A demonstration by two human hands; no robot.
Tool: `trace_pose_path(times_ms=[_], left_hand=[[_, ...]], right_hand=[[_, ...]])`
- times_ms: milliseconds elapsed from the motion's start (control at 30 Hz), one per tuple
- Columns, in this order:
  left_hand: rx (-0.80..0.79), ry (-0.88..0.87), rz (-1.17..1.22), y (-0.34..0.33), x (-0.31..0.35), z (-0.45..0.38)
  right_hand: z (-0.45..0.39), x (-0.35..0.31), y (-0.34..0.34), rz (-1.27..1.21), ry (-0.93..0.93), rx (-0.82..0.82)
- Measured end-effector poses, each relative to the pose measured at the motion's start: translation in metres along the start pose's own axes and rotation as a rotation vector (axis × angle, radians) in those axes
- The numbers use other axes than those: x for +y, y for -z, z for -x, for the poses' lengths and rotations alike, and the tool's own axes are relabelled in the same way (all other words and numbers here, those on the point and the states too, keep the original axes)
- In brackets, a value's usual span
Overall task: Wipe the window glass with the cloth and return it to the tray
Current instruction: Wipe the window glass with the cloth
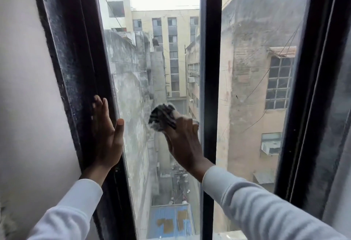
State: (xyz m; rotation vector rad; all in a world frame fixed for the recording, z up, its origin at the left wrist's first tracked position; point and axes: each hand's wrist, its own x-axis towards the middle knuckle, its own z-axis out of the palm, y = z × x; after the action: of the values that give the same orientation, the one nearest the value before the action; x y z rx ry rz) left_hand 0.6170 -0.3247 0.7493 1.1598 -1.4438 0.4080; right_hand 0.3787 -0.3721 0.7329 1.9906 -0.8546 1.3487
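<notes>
A tall window pane (152, 59) fills the middle of the view, between black frame bars. My right hand (185, 141) presses a bunched black-and-white striped cloth (163, 117) flat against the lower middle of this pane, near the centre bar. My left hand (107, 131) lies open, palm against the black left frame (76, 59), with its thumb touching the glass edge. No tray is in view.
A black centre bar (210, 68) divides the left pane from a right pane (256, 87). A black right frame (313, 106) and a pale wall (24, 87) at left bound the window. Buildings and an alley show through the glass.
</notes>
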Motion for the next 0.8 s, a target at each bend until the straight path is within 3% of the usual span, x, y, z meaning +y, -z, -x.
trace_pose_path(times_ms=[100, 167, 300, 400, 533, 633, 700, 800], left_hand=[[0.024, 0.04, 0.02, 0.002, 0.002, 0.001], [0.024, 0.058, 0.048, 0.004, 0.003, 0.003], [0.061, 0.099, 0.127, 0.008, 0.004, 0.003], [0.133, 0.046, -0.094, -0.002, 0.03, 0.002], [-0.088, -0.306, -0.175, -0.055, 0.105, 0.001], [-0.249, -0.421, -0.281, -0.106, 0.16, -0.002], [-0.286, -0.426, -0.402, -0.13, 0.179, -0.004], [-0.206, -0.436, -0.557, -0.148, 0.184, -0.002]], right_hand=[[0.038, -0.018, 0.0, -0.059, 0.229, -0.374], [0.039, -0.019, 0.009, -0.11, 0.275, -0.486], [0.065, -0.008, 0.049, -0.083, 0.208, -0.38], [0.077, 0.043, 0.089, 0.002, 0.107, -0.171], [0.039, 0.133, 0.124, 0.074, -0.184, 0.042], [0.004, 0.191, 0.129, 0.076, -0.24, 0.159], [-0.01, 0.222, 0.126, 0.061, -0.242, 0.159], [0.01, 0.221, 0.095, 0.039, -0.265, 0.043]])
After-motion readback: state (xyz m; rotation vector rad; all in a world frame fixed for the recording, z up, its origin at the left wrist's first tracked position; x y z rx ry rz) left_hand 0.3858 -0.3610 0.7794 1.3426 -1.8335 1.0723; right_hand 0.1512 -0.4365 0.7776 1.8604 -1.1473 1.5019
